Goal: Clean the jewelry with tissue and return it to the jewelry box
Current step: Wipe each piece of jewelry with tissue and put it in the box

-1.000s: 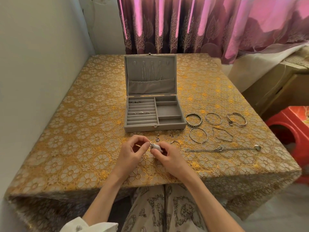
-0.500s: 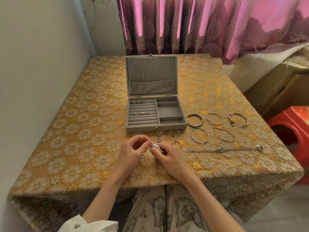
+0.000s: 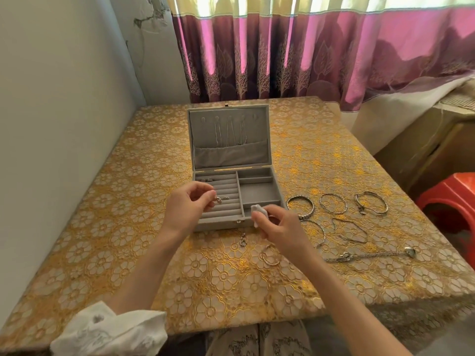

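Left hand (image 3: pixel 189 205) pinches a small silver ring (image 3: pixel 218 199) at thumb and fingertip, held over the ring-roll section of the open grey jewelry box (image 3: pixel 232 176), with 1 ring (image 3: pixel 226 198) just beside it in a slot. Right hand (image 3: pixel 279 223) pinches a wad of white tissue (image 3: pixel 259 213) over the box's front right corner, apart from the left hand. Right of it, bracelets (image 3: pixel 334 204) and a chain (image 3: pixel 370 255) lie on the gold floral tablecloth (image 3: pixel 102 227), with a hoop (image 3: pixel 270 256) and small charm (image 3: pixel 243 240) just below the right wrist.
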The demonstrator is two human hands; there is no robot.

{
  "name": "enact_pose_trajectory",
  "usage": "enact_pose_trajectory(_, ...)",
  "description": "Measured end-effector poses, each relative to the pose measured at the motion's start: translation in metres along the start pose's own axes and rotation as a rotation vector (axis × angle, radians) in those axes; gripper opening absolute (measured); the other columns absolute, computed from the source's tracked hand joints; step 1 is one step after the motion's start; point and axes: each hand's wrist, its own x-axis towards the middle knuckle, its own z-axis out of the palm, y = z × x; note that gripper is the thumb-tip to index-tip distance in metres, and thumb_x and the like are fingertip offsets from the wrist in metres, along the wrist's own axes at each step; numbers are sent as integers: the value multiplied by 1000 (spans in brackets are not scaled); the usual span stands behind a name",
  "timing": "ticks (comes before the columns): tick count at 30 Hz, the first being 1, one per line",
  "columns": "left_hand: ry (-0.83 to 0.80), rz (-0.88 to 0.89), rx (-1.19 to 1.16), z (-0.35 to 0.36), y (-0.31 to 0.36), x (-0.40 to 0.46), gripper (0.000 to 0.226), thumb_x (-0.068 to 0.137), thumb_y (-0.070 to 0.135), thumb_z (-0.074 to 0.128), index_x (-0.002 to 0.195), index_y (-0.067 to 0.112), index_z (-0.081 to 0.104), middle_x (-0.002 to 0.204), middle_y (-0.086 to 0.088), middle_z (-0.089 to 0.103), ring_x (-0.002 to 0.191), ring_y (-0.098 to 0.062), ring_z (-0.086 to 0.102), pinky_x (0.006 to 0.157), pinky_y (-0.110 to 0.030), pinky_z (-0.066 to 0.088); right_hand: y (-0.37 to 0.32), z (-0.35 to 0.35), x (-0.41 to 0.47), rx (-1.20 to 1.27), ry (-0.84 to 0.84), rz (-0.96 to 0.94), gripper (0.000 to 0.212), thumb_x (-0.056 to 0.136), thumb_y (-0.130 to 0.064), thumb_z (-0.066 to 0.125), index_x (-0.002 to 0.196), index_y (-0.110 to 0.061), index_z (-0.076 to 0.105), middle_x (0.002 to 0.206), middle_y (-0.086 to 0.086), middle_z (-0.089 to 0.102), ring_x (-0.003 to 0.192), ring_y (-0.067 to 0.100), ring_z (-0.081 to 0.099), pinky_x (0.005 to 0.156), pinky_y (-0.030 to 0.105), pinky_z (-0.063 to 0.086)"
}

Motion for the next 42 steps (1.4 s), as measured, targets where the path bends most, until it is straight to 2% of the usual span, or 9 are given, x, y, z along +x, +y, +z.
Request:
enact_pose_trajectory(4, -24, -11, 155, 6, -3, 39, 6, 86, 9, 63, 86, 13, 67, 74, -3, 70, 67, -17, 68, 62, -22, 55, 3, -15, 37, -121, 78, -60, 32, 91, -26, 55, 76, 2, 61, 60, 11, 51, 54, 14, 41, 51, 28, 32)
enact_pose_trajectory(7, -88, -16, 268, 16, -9, 62, 10, 86, 9, 63, 81, 17, 65, 73, -1, 69, 61, -10, 64, 55, -15, 50, 9, -24, 60, -213, 118, -85, 33, 91, -27, 56, 73, 1, 60, 63, 10, 50, 54, 12, 38, 51, 22, 28)
enact_pose_trajectory(10, -109, -28, 377, 26, -16, 81, 8, 83, 10, 66, 79, 17, 67, 71, 2, 69, 59, -5, 62, 58, -18, 48, 16, -27, 79, -319, 155, -133, 34, 90, -27, 56, 70, 0, 59, 65, 11, 52, 57, 13, 38, 52, 21, 27)
enact_pose_trajectory(13, -119, -46, 432, 34, -21, 94, 4, 83, 12, 67, 81, 15, 69, 74, 1, 68, 66, -8, 62, 61, -17, 45, 22, -27, 90, -369, 163, -157, 30, 90, -26, 57, 72, -3, 61, 69, 8, 54, 62, 15, 41, 56, 20, 29)
enact_pose_trajectory(17, -77, -35, 494, 39, -24, 106, 7, 83, 13, 67, 86, 12, 73, 80, -1, 67, 73, -8, 57, 67, -18, 40, 29, -24, 98, -374, 172, -180, 22, 89, -25, 59, 75, -8, 63, 68, -2, 49, 60, 7, 39, 56, 17, 30)
enact_pose_trajectory(22, -49, -24, 568, 44, -26, 109, 13, 85, 16, 65, 92, 8, 74, 84, -4, 64, 79, -10, 52, 73, -21, 37, 36, -22, 99, -335, 218, -188, 27, 89, -24, 59, 69, -5, 61, 64, -2, 47, 57, 8, 37, 55, 19, 29)
enact_pose_trajectory(27, -19, 16, 638, 50, -29, 107, 14, 85, 17, 64, 93, 10, 74, 96, -7, 62, 92, -22, 58, 82, -29, 42, 37, -21, 99, -328, 240, -191, 27, 88, -24, 59, 68, -6, 60, 63, -6, 44, 55, 7, 36, 54, 19, 29)
enact_pose_trajectory(33, -20, 59, 629, 50, -31, 108, 9, 80, 15, 69, 88, 14, 72, 82, 1, 50, 85, -21, 54, 77, -29, 41, 40, -19, 99, -347, 259, -186, 25, 88, -25, 59, 66, -16, 55, 62, -10, 42, 55, 6, 37, 53, 17, 28)
enact_pose_trajectory(42, 14, 91, 695, 54, -34, 107, 14, 85, 18, 63, 91, 13, 74, 96, -11, 64, 95, -28, 56, 86, -40, 45, 39, -19, 98, -384, 258, -179, 24, 88, -26, 59, 69, -12, 60, 65, -9, 46, 56, 6, 40, 52, 17, 27)
